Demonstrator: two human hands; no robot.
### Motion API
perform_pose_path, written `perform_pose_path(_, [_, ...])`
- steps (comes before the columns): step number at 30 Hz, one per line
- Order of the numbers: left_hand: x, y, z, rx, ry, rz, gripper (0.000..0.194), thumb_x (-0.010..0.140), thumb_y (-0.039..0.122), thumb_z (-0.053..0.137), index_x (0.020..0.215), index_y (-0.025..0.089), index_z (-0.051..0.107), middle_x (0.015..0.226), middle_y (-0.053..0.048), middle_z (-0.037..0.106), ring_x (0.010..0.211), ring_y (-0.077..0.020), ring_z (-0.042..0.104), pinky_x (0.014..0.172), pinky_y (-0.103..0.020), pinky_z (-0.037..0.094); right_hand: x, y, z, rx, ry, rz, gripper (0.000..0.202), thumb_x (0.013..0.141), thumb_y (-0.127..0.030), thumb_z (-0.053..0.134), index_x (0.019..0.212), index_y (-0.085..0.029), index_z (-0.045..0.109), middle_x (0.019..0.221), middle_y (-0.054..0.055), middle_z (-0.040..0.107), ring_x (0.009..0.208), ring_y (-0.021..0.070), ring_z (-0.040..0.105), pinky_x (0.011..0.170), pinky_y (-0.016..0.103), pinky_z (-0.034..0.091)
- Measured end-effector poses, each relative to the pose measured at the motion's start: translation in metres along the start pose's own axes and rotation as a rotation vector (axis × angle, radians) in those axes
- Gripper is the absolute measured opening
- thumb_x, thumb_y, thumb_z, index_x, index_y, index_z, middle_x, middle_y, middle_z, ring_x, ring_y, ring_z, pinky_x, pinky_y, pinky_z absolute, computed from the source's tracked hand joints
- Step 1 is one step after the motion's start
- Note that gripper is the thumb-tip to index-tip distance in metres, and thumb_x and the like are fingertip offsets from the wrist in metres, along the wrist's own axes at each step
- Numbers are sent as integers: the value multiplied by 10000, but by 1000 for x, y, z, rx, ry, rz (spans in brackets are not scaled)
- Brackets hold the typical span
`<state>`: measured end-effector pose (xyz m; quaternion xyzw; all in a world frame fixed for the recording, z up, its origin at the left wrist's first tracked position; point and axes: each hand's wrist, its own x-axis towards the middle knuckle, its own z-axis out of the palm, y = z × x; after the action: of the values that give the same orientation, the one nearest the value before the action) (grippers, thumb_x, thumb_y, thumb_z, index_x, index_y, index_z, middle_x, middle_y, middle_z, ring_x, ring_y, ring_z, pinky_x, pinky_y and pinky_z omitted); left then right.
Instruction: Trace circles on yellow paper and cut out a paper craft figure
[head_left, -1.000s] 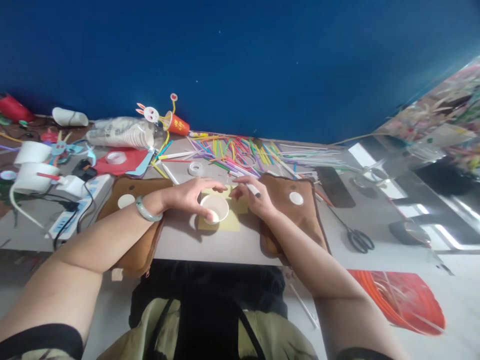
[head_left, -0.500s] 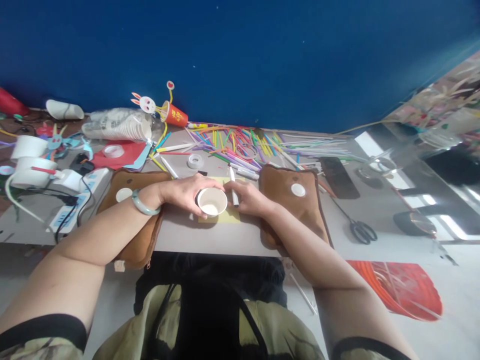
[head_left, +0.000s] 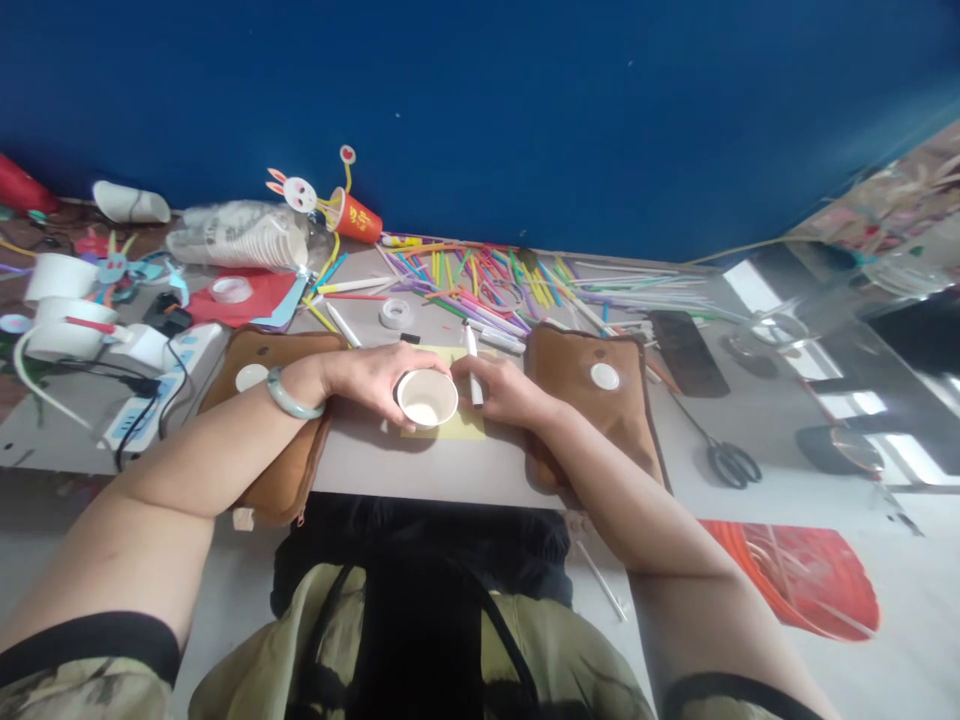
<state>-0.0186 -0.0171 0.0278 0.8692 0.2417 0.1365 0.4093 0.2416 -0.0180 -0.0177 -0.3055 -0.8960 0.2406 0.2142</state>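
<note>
My left hand point(head_left: 371, 380) is wrapped round a white paper cup point(head_left: 429, 398), whose open mouth faces up toward me. Between the thumb and fingers of my right hand point(head_left: 499, 388) is a white marker pen point(head_left: 472, 365), held nearly upright just right of the cup. A yellow sheet of paper point(head_left: 465, 428) lies on the table under both hands. The marker's tip does not touch the cup, as far as I can see. A small black cap-like piece point(head_left: 409, 338) lies just behind my left hand.
Brown padded pouches point(head_left: 589, 430) flank my hands. Behind them spread many coloured sticks point(head_left: 480, 285), a tape roll point(head_left: 394, 313) and a decorated red cup point(head_left: 356, 217). Left are stacked paper cups point(head_left: 247, 240) and a power strip point(head_left: 161, 390); right, a phone point(head_left: 688, 352) and scissors point(head_left: 731, 462).
The view has shifted slightly, moving the whole scene a little. Both hands keep hold of the cup and marker in nearly the same places.
</note>
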Motion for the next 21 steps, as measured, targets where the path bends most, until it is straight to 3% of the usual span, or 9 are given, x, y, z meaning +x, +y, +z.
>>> perform_pose_path(8, [2, -5, 5, 24, 81, -15, 712, 628, 382, 867, 1277, 226, 620, 1233, -86, 691, 1108, -271, 654, 948, -338, 485, -1, 4, -3, -126, 3, 63, 477, 658, -33, 630, 1104, -202, 642, 1001, 78, 688, 867, 237, 631, 734, 292, 469])
perform_pose_path(12, [3, -8, 7, 30, 157, -53, 784, 651, 388, 857, 1351, 213, 550, 1283, -101, 661, 1155, -275, 639, 958, -336, 483, -1, 5, -4, -170, 12, 90, 427, 682, -56, 621, 1086, -191, 639, 1002, 86, 676, 844, 235, 616, 704, 287, 448])
perform_pose_path(17, [4, -12, 7, 55, 187, -46, 718, 689, 397, 838, 1322, 208, 558, 1233, -101, 668, 1117, -270, 647, 921, -330, 496, 1, 6, -4, -214, 32, 105, 392, 701, -61, 586, 1065, -195, 639, 965, 77, 664, 813, 226, 586, 677, 280, 418])
perform_pose_path(21, [4, -13, 5, 59, 191, -43, 735, 700, 377, 830, 1360, 209, 551, 1299, -114, 653, 1181, -288, 631, 978, -353, 488, 1, 5, -4, -245, 29, 148, 439, 673, -30, 562, 1074, -193, 637, 948, 74, 645, 808, 225, 573, 673, 279, 408])
